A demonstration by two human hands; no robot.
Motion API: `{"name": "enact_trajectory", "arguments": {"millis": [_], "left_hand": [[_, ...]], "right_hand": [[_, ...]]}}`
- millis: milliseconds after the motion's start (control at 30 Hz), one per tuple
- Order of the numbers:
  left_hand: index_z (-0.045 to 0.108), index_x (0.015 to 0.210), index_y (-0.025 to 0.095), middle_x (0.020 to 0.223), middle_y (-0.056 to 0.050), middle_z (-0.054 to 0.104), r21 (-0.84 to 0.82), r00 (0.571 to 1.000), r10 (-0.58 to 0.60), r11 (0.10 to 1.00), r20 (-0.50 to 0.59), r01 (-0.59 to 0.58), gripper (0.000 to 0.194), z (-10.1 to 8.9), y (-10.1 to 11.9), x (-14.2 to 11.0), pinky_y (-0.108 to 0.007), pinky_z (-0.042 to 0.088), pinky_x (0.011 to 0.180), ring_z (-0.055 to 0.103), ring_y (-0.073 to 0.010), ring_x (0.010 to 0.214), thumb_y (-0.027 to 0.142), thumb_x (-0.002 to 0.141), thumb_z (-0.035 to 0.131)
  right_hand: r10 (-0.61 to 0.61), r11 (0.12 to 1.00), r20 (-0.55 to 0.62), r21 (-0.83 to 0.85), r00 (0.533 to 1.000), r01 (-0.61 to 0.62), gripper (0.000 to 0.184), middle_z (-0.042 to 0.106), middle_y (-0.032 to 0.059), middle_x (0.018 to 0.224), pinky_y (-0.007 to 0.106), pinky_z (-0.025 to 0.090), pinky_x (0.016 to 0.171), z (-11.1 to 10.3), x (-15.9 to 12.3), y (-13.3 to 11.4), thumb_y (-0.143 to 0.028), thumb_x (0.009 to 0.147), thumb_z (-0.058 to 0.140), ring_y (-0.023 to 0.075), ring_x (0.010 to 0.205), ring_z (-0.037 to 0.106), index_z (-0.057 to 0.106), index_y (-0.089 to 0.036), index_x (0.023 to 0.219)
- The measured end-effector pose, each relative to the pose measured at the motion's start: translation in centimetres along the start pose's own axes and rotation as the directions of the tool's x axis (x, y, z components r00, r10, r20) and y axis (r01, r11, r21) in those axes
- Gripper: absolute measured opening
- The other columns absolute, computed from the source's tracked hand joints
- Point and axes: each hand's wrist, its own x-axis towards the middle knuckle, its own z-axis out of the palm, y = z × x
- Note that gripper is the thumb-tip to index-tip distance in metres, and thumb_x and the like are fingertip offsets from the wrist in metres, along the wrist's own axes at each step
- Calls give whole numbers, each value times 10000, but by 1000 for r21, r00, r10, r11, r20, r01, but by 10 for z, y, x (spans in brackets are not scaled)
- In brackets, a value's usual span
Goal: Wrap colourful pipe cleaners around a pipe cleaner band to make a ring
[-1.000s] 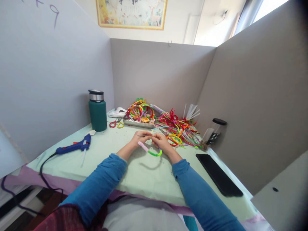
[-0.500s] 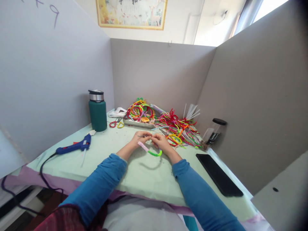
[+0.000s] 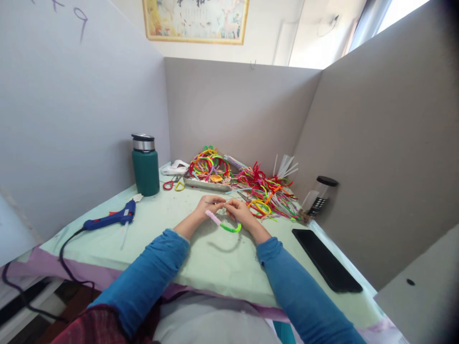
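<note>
My left hand (image 3: 210, 205) and my right hand (image 3: 242, 212) meet fingertip to fingertip above the table. Between them hangs a curved band of fuzzy pipe cleaner (image 3: 231, 230), pale pink at its free end and bright green further along. The band runs up into my right hand, whose fingers are closed on it. Pinched fingers of my left hand press against the same spot; a thin dark strand shows along them. What exactly lies between the fingertips is too small to make out.
Behind stand a metal tray (image 3: 206, 184) with pipe-cleaner rings and a heap of loose pipe cleaners (image 3: 263, 184). Scissors (image 3: 168, 185) lie at the back. At left are a green flask (image 3: 145, 173) and a corded blue glue gun (image 3: 109, 220); at right, a black phone (image 3: 326, 260) and a bottle (image 3: 319, 200).
Only the fingertips shift slightly where my hands meet. The band and everything on the table stay where they were.
</note>
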Motion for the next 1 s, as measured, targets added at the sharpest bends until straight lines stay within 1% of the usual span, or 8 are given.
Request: {"name": "enact_trajectory", "arguments": {"millis": [167, 300, 400, 567, 667, 733, 833, 1000], "left_hand": [[748, 957, 121, 657, -51, 710, 75, 1000, -6, 997, -20, 8, 284, -1, -1, 1, -246, 502, 667, 651, -164, 672, 291, 745, 665], [751, 972, 139, 719, -58, 728, 142, 999, 22, 990, -29, -17, 307, -3, -7, 4, -247, 496, 665, 656, -177, 705, 326, 742, 672], [765, 923, 157, 771, -68, 738, 161, 997, 56, 986, -44, -48, 279, -3, -10, 5, -247, 489, 671, 658, -186, 729, 338, 728, 684], [771, 806, 169, 767, -73, 732, 183, 991, 123, 977, -49, -112, 212, -5, -8, 4, -259, 474, 683, 650, -195, 739, 342, 727, 679], [765, 749, 175, 773, -76, 723, 228, 981, 184, 960, -67, -165, 178, -7, -6, 5, -282, 474, 707, 639, -207, 767, 332, 707, 693], [759, 734, 175, 782, -75, 717, 260, 975, 207, 949, -82, -179, 169, -7, -7, 5, -290, 474, 720, 631, -209, 785, 327, 698, 696], [755, 753, 165, 781, -66, 716, 265, 981, 185, 951, -64, -162, 201, -6, -8, 6, -281, 469, 717, 627, -195, 768, 345, 716, 674], [749, 776, 148, 685, -45, 700, 247, 994, 109, 964, -21, -100, 236, -6, -5, 4, -245, 444, 653, 616, -161, 670, 350, 746, 633]], "right_hand": [[-3, 1000, 0, 9, 1000, 3, 221, 524, -42, 542, 227, 281, 404, 0, 0, 0, -384, 736, 622, 78, 389, 387, 536, -182, 716], [-3, 1000, -5, 7, 1000, 3, 231, 528, -39, 550, 230, 283, 406, 0, 0, -1, -400, 736, 624, 79, 394, 385, 540, -185, 716], [4, 1000, -16, 10, 1000, -4, 249, 522, -40, 543, 229, 280, 408, 0, 0, 0, -415, 732, 629, 80, 402, 384, 539, -184, 713], [15, 1000, -25, 4, 1000, -15, 257, 517, -42, 541, 224, 273, 409, 0, 0, 0, -419, 725, 633, 80, 407, 385, 538, -180, 712], [11, 1000, -28, 4, 1000, -11, 263, 516, -42, 537, 224, 277, 411, 0, 0, 0, -423, 722, 632, 80, 407, 388, 537, -179, 708], [9, 1000, -31, 3, 999, -8, 262, 517, -43, 535, 223, 280, 413, 0, 0, 0, -420, 722, 632, 79, 407, 389, 536, -177, 704], [9, 1000, -33, 5, 999, -9, 262, 518, -45, 534, 221, 279, 411, 0, 0, 0, -419, 724, 631, 78, 406, 388, 534, -176, 706], [13, 1000, -31, 14, 999, -13, 263, 520, -49, 534, 218, 273, 408, 0, 0, -1, -423, 722, 630, 75, 405, 389, 534, -178, 715]]}}
